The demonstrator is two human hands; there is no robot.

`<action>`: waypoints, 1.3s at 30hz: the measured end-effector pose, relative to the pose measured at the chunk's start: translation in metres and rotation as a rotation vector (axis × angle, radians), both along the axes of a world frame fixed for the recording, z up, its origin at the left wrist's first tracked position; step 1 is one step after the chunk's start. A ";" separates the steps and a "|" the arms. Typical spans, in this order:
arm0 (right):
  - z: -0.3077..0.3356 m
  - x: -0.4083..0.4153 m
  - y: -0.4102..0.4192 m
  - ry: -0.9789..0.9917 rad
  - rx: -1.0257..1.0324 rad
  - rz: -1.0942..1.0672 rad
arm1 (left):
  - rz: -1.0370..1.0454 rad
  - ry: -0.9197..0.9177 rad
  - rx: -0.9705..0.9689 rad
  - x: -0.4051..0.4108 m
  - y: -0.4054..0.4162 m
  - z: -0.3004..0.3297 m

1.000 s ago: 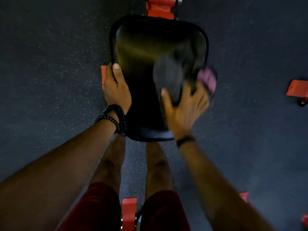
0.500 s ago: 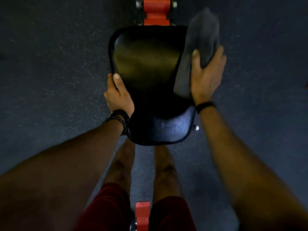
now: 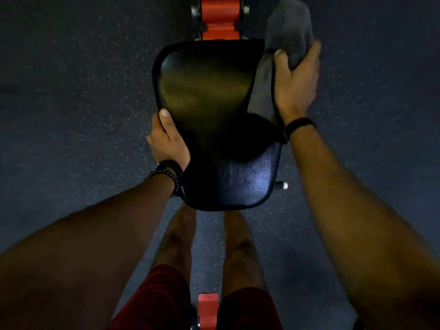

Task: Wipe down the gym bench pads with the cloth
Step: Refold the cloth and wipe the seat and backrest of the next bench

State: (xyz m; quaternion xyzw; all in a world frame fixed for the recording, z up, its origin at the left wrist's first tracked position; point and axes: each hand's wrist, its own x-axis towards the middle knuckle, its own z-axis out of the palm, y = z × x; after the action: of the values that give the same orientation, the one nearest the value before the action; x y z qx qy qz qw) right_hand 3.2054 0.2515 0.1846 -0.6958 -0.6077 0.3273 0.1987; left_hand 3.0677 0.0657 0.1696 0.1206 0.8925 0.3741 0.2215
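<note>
1. At the left, the left hand (image 3: pixel 166 139) grips the left edge of the black bench pad (image 3: pixel 209 103), thumb lying on top, the other fingers hidden under the rim. Beaded bracelets (image 3: pixel 166 173) circle that wrist.
2. In the centre, the pad sits tilted below the viewer, wider at its far end. Its skin looks smooth, glossy and likely slippery, over firm cushioning; it is fixed to its frame, so the rim is the sensible place to steady it.
3. Beyond the pad's far end, a red metal bracket (image 3: pixel 220 20) with bolts joins it to the frame. Another red frame piece (image 3: pixel 208 310) shows near the bottom, between the person's legs in dark red shorts (image 3: pixel 157 303).
4. At the right, the right hand (image 3: pixel 295 86) clutches a grey cloth (image 3: pixel 285 27) against the pad's far right corner and right edge. The cloth is soft, light and limp; it bunches above the fingers and drapes down the pad's side. A dark band sits on this wrist.
5. A small metal knob (image 3: pixel 282 185) sticks out below the pad's right side and could snag the cloth on a downward stroke.
6. Dark speckled rubber floor (image 3: pixel 71 79) surrounds everything.
</note>
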 end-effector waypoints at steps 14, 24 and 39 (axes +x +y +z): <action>0.004 0.003 -0.034 -0.151 0.026 0.018 | -0.105 0.001 0.013 -0.004 -0.001 -0.001; 0.022 0.065 -0.177 -0.070 -0.095 0.049 | -0.199 -0.021 0.034 -0.005 -0.006 -0.001; 0.020 0.046 -0.139 -0.505 0.142 0.433 | -0.216 -0.095 -0.021 -0.007 -0.012 0.008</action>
State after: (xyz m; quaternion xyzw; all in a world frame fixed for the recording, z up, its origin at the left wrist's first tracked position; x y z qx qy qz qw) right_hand 3.2511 0.1121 0.2047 -0.5942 -0.7926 0.1362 0.0156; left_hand 3.0605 0.0534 0.1774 0.1957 0.8668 0.3438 0.3036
